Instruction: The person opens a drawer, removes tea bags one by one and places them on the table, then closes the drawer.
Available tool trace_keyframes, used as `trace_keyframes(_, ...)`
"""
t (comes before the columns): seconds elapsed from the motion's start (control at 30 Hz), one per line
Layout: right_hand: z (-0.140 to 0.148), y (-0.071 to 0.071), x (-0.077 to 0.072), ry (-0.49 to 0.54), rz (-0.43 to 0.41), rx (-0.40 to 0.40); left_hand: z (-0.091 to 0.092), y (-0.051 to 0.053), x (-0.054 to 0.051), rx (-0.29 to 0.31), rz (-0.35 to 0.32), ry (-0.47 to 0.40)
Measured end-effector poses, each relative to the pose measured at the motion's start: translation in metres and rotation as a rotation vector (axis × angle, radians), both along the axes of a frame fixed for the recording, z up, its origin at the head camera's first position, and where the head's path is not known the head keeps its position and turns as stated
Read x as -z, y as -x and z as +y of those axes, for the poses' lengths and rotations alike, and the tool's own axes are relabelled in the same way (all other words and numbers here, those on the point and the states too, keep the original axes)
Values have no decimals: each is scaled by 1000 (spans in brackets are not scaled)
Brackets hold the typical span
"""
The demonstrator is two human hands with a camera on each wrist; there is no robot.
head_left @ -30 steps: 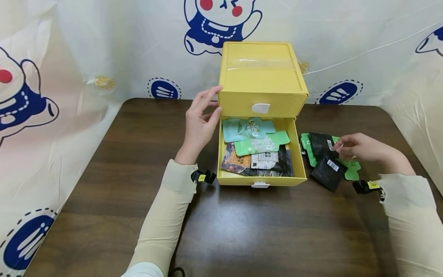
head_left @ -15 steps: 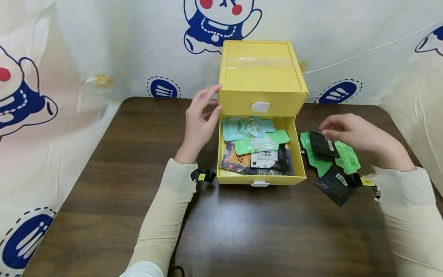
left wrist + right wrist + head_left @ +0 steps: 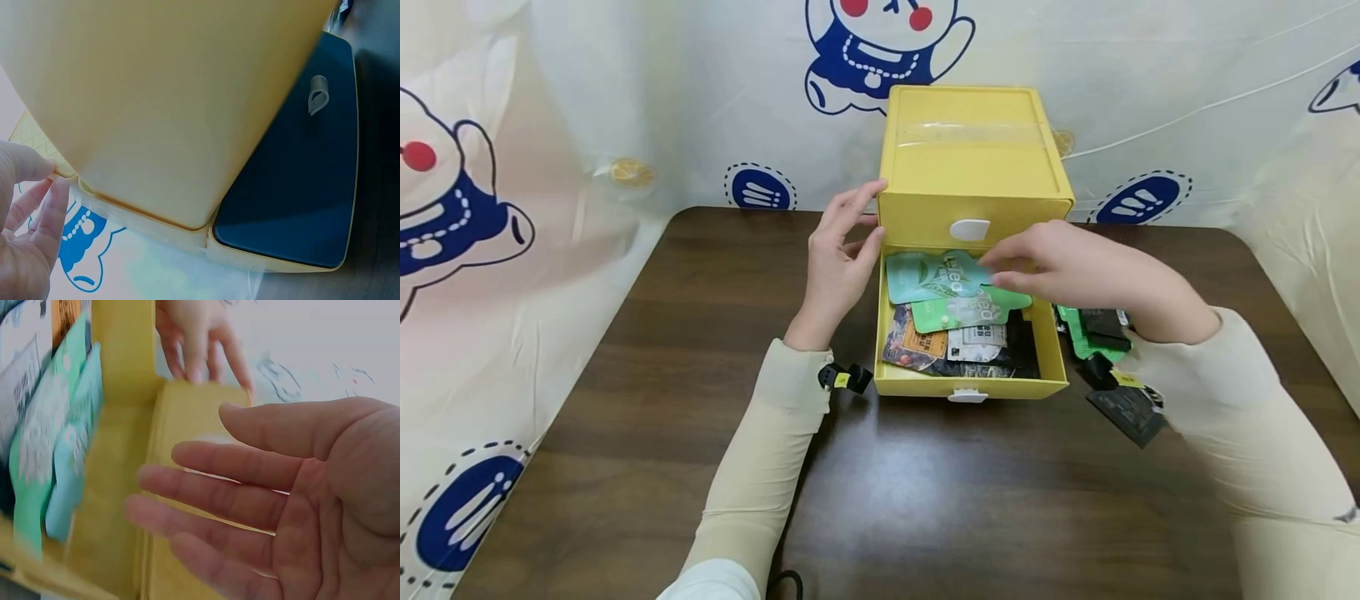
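In the head view a yellow two-level box (image 3: 973, 167) has its lower drawer (image 3: 902, 387) pulled out. Inside lie a teal packet (image 3: 917, 277), a green packet (image 3: 958, 312) and several darker packets. My left hand (image 3: 842, 258) touches the left side of the box, fingers extended; in the left wrist view the left hand (image 3: 31, 219) has its fingertips at the box edge. My right hand (image 3: 1067, 262) hovers over the drawer's right rear. The right wrist view shows the right hand (image 3: 262, 500) with fingers extended and nothing held, beside the teal packet (image 3: 78, 444).
On the table right of the box lie green packets (image 3: 1084, 337) and a black packet (image 3: 1127, 411), partly hidden by my right arm. A patterned curtain (image 3: 722, 92) hangs behind the brown table (image 3: 895, 500). A black cable (image 3: 788, 577) shows near the front edge.
My right hand has moved left from the packet pile to above the drawer. One black packet slid toward the front of the pile. My left hand stays at the box.
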State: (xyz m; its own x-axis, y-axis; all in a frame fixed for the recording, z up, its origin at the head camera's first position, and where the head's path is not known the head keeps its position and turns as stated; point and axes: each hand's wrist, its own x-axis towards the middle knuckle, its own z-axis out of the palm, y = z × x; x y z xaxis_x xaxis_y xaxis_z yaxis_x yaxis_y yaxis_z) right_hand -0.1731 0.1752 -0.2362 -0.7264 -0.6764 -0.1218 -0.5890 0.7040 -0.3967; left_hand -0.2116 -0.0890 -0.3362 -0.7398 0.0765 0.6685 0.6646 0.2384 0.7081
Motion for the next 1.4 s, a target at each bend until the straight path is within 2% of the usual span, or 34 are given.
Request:
trace_keyframes(0.1,-18,5,2,-57,-75,-53,0,1,0,0,6,1)
trace_keyframes(0.23,-37,14,8,-168,-190,-72,1,0,0,8,4,4)
trace_keyframes(0.4,-54,28,23,-278,-293,-49,1,-2,-1,7,-8,2)
trace_keyframes(0.57,-65,37,34,-362,-359,5,1,-3,0,9,-6,0)
trace_keyframes(0.7,-68,40,40,-359,-352,18,1,-3,-1,6,-3,3)
trace_keyframes(0.9,-69,37,41,-393,-275,20,1,-3,-2,-1,-9,13)
trace_keyframes(1.2,-73,36,43,-385,-174,19,0,-3,-3,-10,-11,22)
trace_keyframes(1.4,-73,38,45,-382,-188,54,0,-3,-4,-4,-13,17)
